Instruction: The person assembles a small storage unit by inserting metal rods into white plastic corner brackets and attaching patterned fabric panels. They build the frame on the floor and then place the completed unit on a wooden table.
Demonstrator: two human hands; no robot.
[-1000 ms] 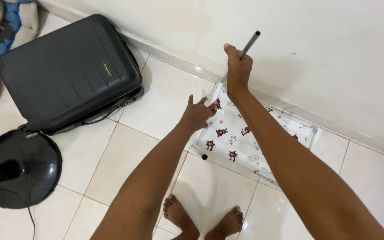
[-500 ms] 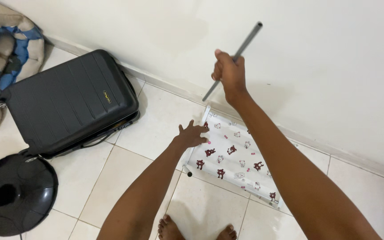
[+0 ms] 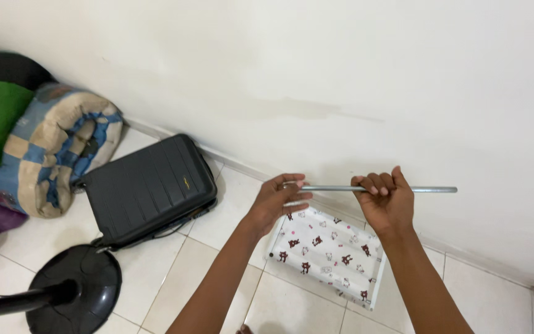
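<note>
Rod (image 3: 372,188) now swung level, was tilted; L hand (image 3: 277,199) came up to its end, fingers loosely curled on it. R hand (image 3: 385,201) fisted round rod, above patterned panel (image 3: 329,253).

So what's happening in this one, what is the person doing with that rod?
A person holds a thin grey metal rod level in front of a white wall. The right hand grips it in a fist; the left hand has its fingers on the other end. Below the hands, a white panel of patterned fabric lies on the tiled floor by the wall. To the left lie a black suitcase, a black fan base and rolled bedding.
</note>
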